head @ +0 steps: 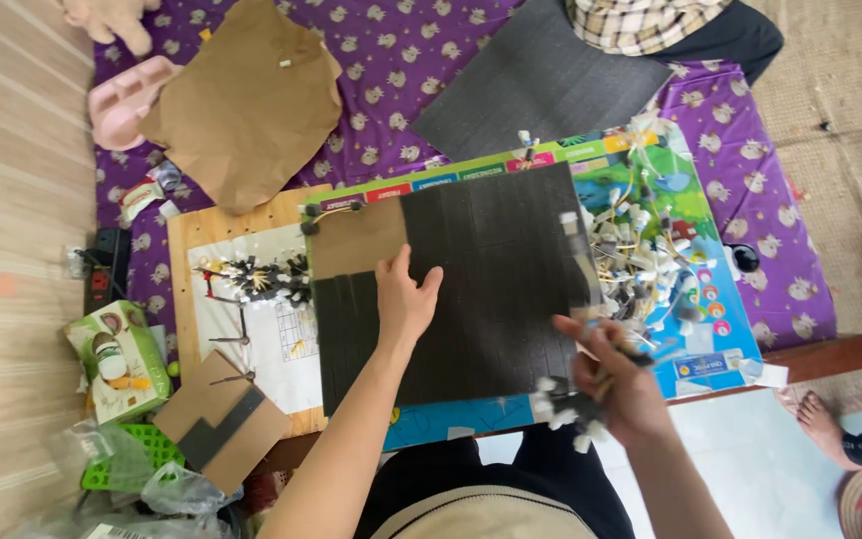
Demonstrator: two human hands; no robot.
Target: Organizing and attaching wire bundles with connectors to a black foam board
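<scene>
My left hand (406, 297) lies flat, fingers apart, on a large black foam sheet (491, 269) cut into narrow strips, near its bare brown cardboard corner (356, 240). At the sheet's lower right corner, my right hand (616, 384) is closed around a bunch of small wired parts with white ends (563, 404). A peeled grey-black foam strip (581, 260) hangs up from near that hand along the sheet's right edge.
A pile of small white and yellow wired parts (641, 255) lies on a colourful board (690, 230) to the right. A wooden board (241, 299) with paper and clips sits left. Brown paper (251, 100), another dark sheet (541, 80), a green box (122, 359), another person's foot (830, 424).
</scene>
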